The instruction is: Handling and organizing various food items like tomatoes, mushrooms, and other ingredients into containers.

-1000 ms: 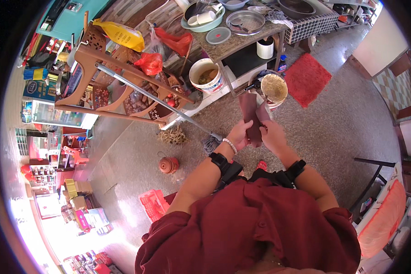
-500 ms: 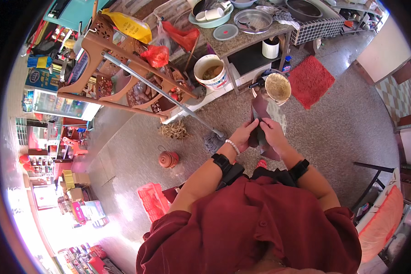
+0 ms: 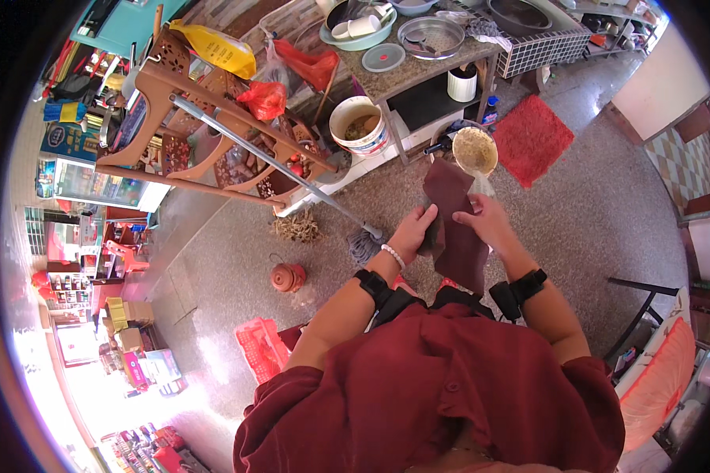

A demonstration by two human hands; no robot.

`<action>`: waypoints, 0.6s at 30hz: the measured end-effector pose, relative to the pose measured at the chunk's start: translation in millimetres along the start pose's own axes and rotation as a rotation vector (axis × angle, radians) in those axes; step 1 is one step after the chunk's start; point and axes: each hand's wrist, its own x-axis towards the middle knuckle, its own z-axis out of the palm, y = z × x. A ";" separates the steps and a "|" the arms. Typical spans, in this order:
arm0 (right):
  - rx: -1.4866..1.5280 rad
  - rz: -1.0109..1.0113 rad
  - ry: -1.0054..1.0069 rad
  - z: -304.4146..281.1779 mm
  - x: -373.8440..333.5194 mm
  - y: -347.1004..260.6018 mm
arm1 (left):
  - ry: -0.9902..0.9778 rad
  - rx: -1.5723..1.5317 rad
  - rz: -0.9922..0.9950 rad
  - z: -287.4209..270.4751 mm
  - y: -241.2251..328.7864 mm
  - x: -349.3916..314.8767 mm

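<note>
A long, dark maroon sheet (image 3: pixel 459 256), perhaps cloth or leather, hangs spread between my hands in front of my body. My left hand (image 3: pixel 410 234) grips its left edge, thumb on top and fingers curled beneath. A dark greenish part shows by the left fingers; whether it is the sheet's other side I cannot tell. My right hand (image 3: pixel 487 223) pinches the right edge, thumb lying over the face of the sheet. The upper end sticks out past both hands, and the lower end hangs toward my knees. Some fingers are hidden behind the material.
Ahead stand a wooden rack (image 3: pixel 213 193), a white bucket (image 3: pixel 356 130) and a counter with basins (image 3: pixel 431 38). A mop (image 3: pixel 363 246) leans from the rack to the floor. A yellowish basin (image 3: pixel 475 151), a red mat (image 3: pixel 535 142) and a red lidded pot (image 3: pixel 287 277) are nearby.
The sheet was folded and twisted between my close-held hands; now it is opened out flatter and wider. My right hand has moved right, away from my left hand.
</note>
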 end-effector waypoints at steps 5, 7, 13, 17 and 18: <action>0.745 0.365 -0.319 7.2 8.2 8.2 | 0.027 0.213 0.217 1.4 -3.7 0.3; 0.969 0.378 -0.347 7.2 7.1 7.6 | 0.026 0.314 0.225 0.7 0.7 -2.3; 1.312 0.401 -0.397 4.1 8.2 -4.5 | -0.043 0.199 0.188 -29.6 -29.1 25.4; 1.412 0.421 -0.432 8.7 9.9 -17.4 | -0.288 0.091 0.459 -38.0 -53.5 40.2; 1.414 0.423 -0.429 10.3 10.1 -18.4 | -0.169 0.720 0.730 -35.0 -52.9 38.6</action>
